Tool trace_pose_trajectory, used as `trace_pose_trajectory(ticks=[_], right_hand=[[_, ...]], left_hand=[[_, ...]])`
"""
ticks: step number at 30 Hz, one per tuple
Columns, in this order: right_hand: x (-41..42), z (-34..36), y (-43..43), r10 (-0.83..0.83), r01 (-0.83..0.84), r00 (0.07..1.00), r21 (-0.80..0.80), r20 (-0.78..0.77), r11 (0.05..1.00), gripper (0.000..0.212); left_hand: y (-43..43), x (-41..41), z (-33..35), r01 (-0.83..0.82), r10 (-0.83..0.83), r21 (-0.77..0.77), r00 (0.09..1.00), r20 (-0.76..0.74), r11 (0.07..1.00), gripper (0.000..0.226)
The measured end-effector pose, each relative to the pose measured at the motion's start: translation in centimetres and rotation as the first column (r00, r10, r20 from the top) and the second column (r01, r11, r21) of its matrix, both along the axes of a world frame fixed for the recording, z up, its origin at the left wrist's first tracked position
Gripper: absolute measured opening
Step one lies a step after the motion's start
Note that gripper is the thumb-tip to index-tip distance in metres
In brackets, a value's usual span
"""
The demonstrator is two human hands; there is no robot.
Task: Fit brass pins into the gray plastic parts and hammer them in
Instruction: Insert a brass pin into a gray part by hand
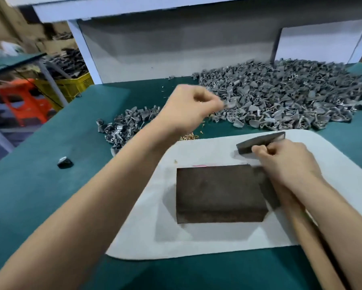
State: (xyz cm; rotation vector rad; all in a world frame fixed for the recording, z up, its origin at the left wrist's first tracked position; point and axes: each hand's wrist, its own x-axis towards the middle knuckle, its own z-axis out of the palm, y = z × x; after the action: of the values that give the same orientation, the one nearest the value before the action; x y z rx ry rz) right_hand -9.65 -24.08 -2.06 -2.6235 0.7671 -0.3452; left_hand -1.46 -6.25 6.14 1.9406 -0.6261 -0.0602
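Observation:
My left hand (191, 106) is raised over the green table, its fingers pinching a gray plastic part (228, 104) at the near edge of the big heap of gray parts (284, 95). A few brass pins seem to sit in its curled palm. My right hand (284, 162) grips a hammer close to its dark metal head (259, 142), which lies on the pale mat (196, 237). The wooden handle runs back under my forearm. A dark rectangular block (219, 193) sits bare on the mat. Loose brass pins (189, 136) lie at the mat's far edge.
A smaller heap of gray parts (123, 126) lies left of my left wrist, and a single part (64, 162) sits alone further left. A white shelf frame (83, 51) rises behind the table. Yellow and orange crates (50, 91) stand beyond the left edge.

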Motion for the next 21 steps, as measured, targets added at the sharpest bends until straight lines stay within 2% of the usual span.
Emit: trace_pose_trajectory(ticks=[2, 4, 6, 9, 10, 13, 16, 21], right_hand=[[-0.1, -0.2, 0.1, -0.040, 0.039, 0.999, -0.054, -0.028, 0.998, 0.041], [-0.2, -0.4, 0.2, -0.055, 0.052, 0.998, -0.099, -0.024, 0.994, 0.042], [-0.1, -0.5, 0.2, -0.048, 0.047, 0.999, -0.123, -0.009, 0.991, 0.044], [0.3, -0.6, 0.1, -0.034, 0.034, 0.999, -0.168, 0.000, 0.985, 0.047], [0.3, -0.6, 0.2, -0.034, 0.033, 0.999, -0.178, 0.000, 0.983, 0.047], [0.4, -0.7, 0.0, -0.034, 0.034, 0.999, -0.191, 0.004, 0.981, 0.047], [0.4, -0.8, -0.1, -0.033, 0.034, 0.999, -0.187, 0.009, 0.982, 0.048], [0.5, -0.9, -0.2, -0.025, 0.026, 1.000, -0.170, 0.006, 0.985, 0.047]], left_hand=[[-3.6, 2.8, 1.4, 0.014, -0.015, 0.022, 0.999, 0.036, 1.000, 0.008], [-5.9, 5.9, 1.3, -0.022, 0.006, 0.199, 0.996, 0.084, 0.980, 0.022], [-5.8, 8.6, -0.9, -0.101, 0.052, 0.419, 0.991, 0.127, 0.902, 0.037], [-3.9, 9.5, -5.6, -0.186, 0.080, 0.637, 0.978, 0.192, 0.748, 0.037], [-3.6, 9.4, -6.6, -0.182, 0.068, 0.653, 0.978, 0.196, 0.735, 0.036], [-3.4, 9.1, -7.8, -0.164, 0.013, 0.608, 0.969, 0.246, 0.777, 0.036], [-3.6, 9.0, -7.8, -0.145, -0.068, 0.614, 0.949, 0.309, 0.776, 0.027], [-3.8, 8.8, -8.2, -0.219, -0.048, 0.608, 0.919, 0.392, 0.763, 0.019]])
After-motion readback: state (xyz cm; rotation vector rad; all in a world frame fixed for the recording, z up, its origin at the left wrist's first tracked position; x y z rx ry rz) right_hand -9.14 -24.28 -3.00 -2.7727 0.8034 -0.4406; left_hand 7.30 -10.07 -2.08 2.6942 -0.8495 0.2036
